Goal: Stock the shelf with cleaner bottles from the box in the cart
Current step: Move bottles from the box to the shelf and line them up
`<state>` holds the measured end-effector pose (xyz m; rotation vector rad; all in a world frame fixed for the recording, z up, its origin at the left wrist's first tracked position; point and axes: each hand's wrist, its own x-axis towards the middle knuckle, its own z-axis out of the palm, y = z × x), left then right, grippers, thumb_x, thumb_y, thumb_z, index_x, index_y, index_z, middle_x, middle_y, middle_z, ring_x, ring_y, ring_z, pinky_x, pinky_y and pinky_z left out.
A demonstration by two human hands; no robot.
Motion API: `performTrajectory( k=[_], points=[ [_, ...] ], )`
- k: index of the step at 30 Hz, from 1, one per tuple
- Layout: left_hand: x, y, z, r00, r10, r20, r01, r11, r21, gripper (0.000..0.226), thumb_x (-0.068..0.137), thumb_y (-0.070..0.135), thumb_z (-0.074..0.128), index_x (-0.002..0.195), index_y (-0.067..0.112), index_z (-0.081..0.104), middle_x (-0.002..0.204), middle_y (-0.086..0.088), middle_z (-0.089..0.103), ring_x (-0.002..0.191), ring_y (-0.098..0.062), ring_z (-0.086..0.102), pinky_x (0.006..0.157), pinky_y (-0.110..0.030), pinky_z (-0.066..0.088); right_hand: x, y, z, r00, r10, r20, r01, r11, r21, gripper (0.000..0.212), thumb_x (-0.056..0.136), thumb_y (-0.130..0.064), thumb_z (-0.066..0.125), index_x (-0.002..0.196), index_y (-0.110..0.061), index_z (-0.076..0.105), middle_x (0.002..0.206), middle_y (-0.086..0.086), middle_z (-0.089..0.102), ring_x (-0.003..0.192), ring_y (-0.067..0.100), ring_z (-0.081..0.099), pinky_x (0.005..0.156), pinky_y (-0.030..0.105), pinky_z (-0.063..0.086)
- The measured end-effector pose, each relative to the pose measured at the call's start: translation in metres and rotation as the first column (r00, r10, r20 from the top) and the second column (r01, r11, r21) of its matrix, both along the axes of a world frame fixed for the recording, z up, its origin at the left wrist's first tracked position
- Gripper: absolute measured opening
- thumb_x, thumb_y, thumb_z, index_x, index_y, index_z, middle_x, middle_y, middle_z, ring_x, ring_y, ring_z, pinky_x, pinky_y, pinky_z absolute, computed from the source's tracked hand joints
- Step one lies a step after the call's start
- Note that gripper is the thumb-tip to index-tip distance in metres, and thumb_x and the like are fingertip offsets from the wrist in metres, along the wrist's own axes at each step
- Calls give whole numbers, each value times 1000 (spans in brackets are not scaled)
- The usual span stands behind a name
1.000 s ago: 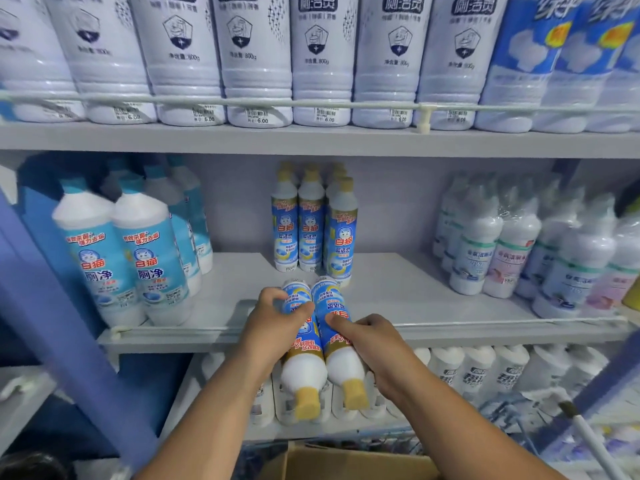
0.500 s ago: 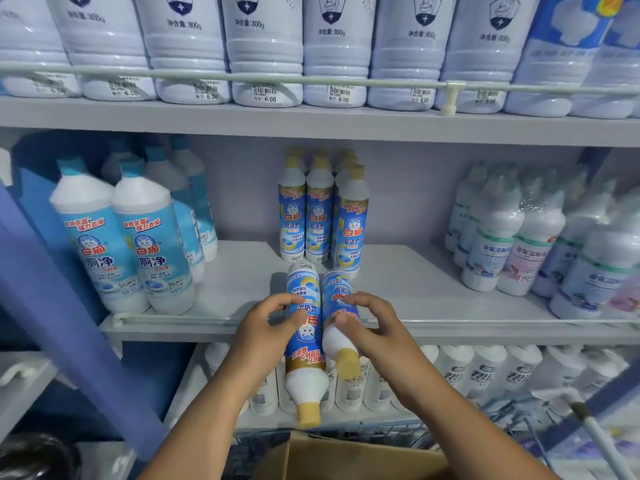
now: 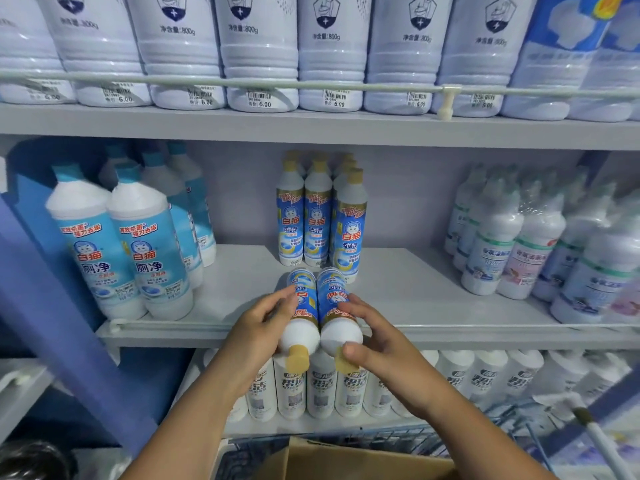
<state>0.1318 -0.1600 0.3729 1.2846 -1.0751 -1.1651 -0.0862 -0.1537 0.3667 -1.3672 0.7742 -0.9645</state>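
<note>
Head camera faces the middle shelf (image 3: 398,292) closely, looking slightly down.

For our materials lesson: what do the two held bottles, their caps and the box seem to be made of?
Left bottle and right bottle: likely smooth white plastic, with glossy printed labels. Caps: matte yellowish-tan, probably plastic. Box: brown and dull, apparently corrugated cardboard.

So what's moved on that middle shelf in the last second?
Both hands, left and right, pushed their two bottles base-first further onto the shelf, toward the standing row. Both grips held; the standing row stayed put.
</note>
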Motion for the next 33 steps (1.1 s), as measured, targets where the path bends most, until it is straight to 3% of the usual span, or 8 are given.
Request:
performTrajectory(
  k=[3, 8, 12, 16, 20, 27, 29, 33],
  points=[
    [8, 20, -6, 971, -233, 55, 238, 964, -116, 87, 49, 83, 77, 127, 49, 62, 145, 16, 52, 120, -3, 62, 96, -33, 55, -2, 0, -5, 994, 109, -23, -109, 994, 0, 95, 66, -9, 88, 148, -28, 44, 160, -30, 12, 135, 3, 50, 101, 29, 51],
    [8, 27, -20, 937, -348, 16, 346, 924, -164, 114, 32, 37, 103, 136, 35, 55, 157, 27, 25, 129, 4, 52, 86, -19, 53, -2, 0, -7, 985, 139, -107, -147, 987, -68, 100, 70, 0, 88, 151, -33, 39, 160, -33, 9, 138, 8, 48, 110, 40, 46],
    [9, 22, -17, 968, -249, 24, 249, 948, -197, 106, 32, 42, 101, 129, 31, 61, 149, 31, 38, 122, 0, 59, 82, -18, 54, 1, -2, -3, 994, 55, -90, -64, 992, -112, 90, 59, -15, 96, 136, -41, 57, 158, -30, 27, 128, 14, 59, 99, 31, 52],
    [5, 23, -13, 990, -136, 41, 142, 968, -209, 84, 47, 23, 101, 123, 35, 65, 149, 18, 47, 115, -8, 66, 80, -19, 55, 1, -2, 1, 996, -29, -90, 17, 991, -129, 85, 61, -4, 94, 135, -31, 61, 155, -21, 38, 122, 17, 64, 96, 30, 54],
    [2, 24, 13, 996, -23, 83, 40, 978, -205, 61, 59, 36, 91, 116, 43, 69, 115, 9, 74, 98, -16, 73, 79, -24, 58, 7, -9, 26, 984, -125, -125, 110, 987, -117, 81, 54, -31, 95, 129, -36, 65, 135, -7, 64, 100, 22, 72, 91, 38, 59],
    [1, -14, 80, 975, 131, 178, -93, 974, -207, 38, 72, 64, 73, 98, 36, 73, 105, 1, 74, 83, -21, 76, 65, -43, 64, 34, -31, 92, 964, -258, -62, 251, 962, -105, 20, 85, -35, 76, 103, -26, 77, 87, 23, 71, 70, 37, 71, 67, 45, 64],
    [2, -24, 96, 956, 131, 264, -78, 976, -203, 27, 85, 56, 67, 97, 32, 73, 98, 2, 75, 76, -20, 76, 62, -42, 64, 40, -41, 108, 949, -294, -117, 285, 954, -89, 30, 86, -49, 72, 99, -22, 77, 80, 13, 74, 67, 36, 72, 65, 45, 64],
    [2, -48, 120, 907, 128, 401, -66, 984, -165, 44, 87, 65, 60, 107, 28, 70, 95, 4, 73, 59, -21, 75, 62, -41, 64, 49, -66, 129, 923, -322, -209, 319, 946, -48, 42, 87, -65, 61, 96, -25, 73, 82, 5, 77, 56, 26, 71, 55, 35, 61]
  ],
)
